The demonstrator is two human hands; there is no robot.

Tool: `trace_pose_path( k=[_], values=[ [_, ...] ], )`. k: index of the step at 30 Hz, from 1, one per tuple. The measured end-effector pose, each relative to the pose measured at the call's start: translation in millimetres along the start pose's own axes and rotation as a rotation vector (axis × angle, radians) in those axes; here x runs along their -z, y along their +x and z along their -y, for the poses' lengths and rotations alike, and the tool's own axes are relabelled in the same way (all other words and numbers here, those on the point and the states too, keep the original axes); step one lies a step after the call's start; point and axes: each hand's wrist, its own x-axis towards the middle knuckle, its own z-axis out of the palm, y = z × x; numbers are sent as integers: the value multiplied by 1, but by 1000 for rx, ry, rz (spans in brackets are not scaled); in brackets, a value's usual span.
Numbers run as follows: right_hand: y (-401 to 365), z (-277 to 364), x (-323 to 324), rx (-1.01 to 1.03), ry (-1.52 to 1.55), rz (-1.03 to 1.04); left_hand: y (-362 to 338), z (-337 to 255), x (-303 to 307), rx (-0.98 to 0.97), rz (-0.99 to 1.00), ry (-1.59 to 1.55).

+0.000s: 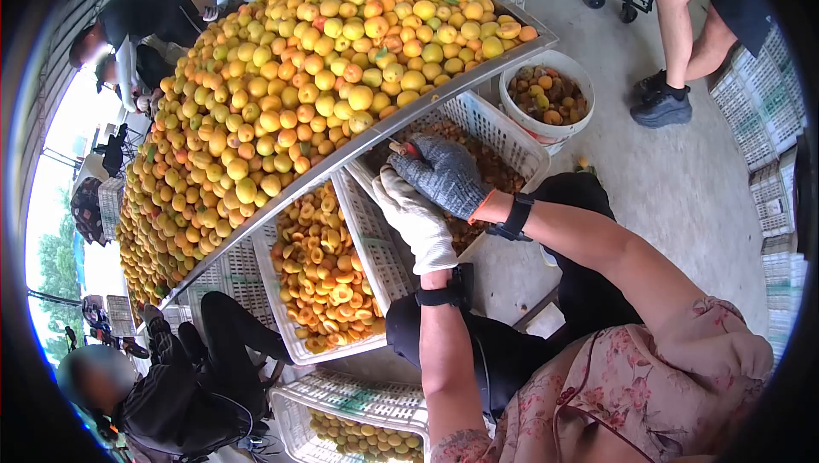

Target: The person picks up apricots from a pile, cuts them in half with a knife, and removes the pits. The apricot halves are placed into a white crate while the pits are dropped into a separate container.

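Observation:
My right hand [444, 174], in a grey knit glove with an orange cuff, is closed around a small tool [409, 150] showing a red and tan end. Its full shape is hidden by the glove. Touching it from below is my left hand [416, 217] in a white glove, fingers bent together; whatever they hold is hidden. Both hands are over a white crate [531, 151] of brown apricot pits [503, 174], just below the metal rim [478, 76] of a table heaped with apricots [299, 79]. Left of my hands, another white crate [375, 241] holds halved apricots [327, 279].
A white bucket [554, 128] contains discoloured apricots. Below stands a crate [354, 395] with whole apricots. A person in dark clothes [192, 403] sits at lower left; others lean in at upper left. A person's legs [678, 36] and stacked crates [768, 113] are at right.

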Motion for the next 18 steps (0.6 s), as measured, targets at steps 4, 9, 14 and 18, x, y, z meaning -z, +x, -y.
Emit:
trace_pose_path(
  k=[4, 9, 14, 18],
  values=[
    [2, -4, 3, 285, -208, 71, 4, 20, 16, 165, 163, -347],
    [9, 1, 17, 404, -72, 166, 27, 15, 42, 672, 780, -906],
    [22, -5, 40, -478, 1426, 166, -2, -42, 12, 521, 447, -672],
    [26, 12, 36, -530, 1457, 1, -5, -34, 10, 497, 469, -612]
  ],
)
